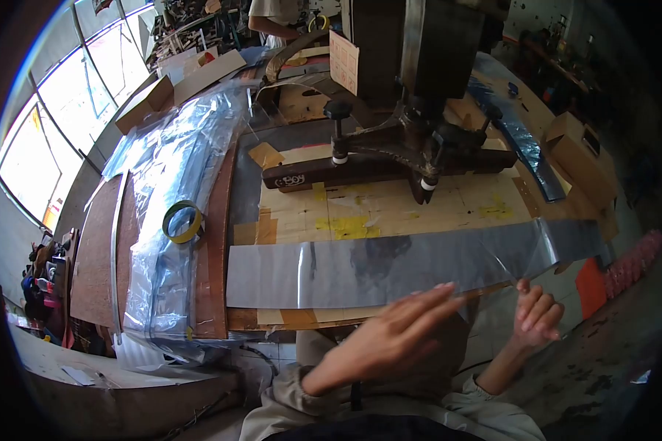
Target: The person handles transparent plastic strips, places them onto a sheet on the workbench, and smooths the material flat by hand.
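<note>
A long grey strip (434, 257) under glossy clear film lies along the near edge of the work board. My left hand (393, 338) is just in front of that edge, fingers stretched out and close together, holding nothing visible. To its right, my right hand (538, 316) is raised off the strip's near edge with its fingers curled in a pinch. Thin, shiny creases of clear plastic film (502, 266) run from the strip up to these fingertips. How much film the fingers hold is hard to see.
A dark press head with a crossbar (390, 170) stands over the taped board (449, 198). A tape roll (182, 222) rests on plastic-wrapped sheets (162, 272) at left. Cardboard boxes (577, 158) stand at right. Another person (274, 22) is at the back.
</note>
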The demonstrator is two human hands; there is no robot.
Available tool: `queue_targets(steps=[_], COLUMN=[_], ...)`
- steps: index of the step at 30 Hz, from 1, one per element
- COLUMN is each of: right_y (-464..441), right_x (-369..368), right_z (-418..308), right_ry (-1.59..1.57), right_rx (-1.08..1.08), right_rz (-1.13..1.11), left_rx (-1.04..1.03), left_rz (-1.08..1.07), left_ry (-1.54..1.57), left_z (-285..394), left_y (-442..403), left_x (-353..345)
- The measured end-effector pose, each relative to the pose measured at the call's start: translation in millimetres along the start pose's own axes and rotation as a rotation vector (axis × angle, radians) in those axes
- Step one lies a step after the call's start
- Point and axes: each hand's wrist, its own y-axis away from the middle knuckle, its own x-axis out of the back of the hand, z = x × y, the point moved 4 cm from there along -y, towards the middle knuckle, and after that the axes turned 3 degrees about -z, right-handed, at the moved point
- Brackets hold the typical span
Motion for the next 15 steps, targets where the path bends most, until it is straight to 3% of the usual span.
queue_targets(steps=[4, 8, 10, 12, 15], right_y=[-12, -26, -45, -59, -43], right_x=[-8, -20, -36, -57, -62], right_z=[-22, -22, -11, 15, 56], right_ry=[0.218, 0.505, 0.769, 0.719, 0.848], right_rx=[0.114, 0.082, -0.14, -0.448, -0.718], right_rz=[-0.052, 0.273, 0.337, 0.36, 0.12], left_rx=[-0.134, -0.108, -0.044, -0.004, 0.224], left_rz=[0.176, 0.296, 0.295, 0.324, 0.46], left_ry=[0.072, 0.299, 0.432, 0.432, 0.507], left_z=[23, 18, 12, 1, -17], left_y=[-39, -39, -32, -13, 22], left_x=[-49, -72, -66, -61, -63])
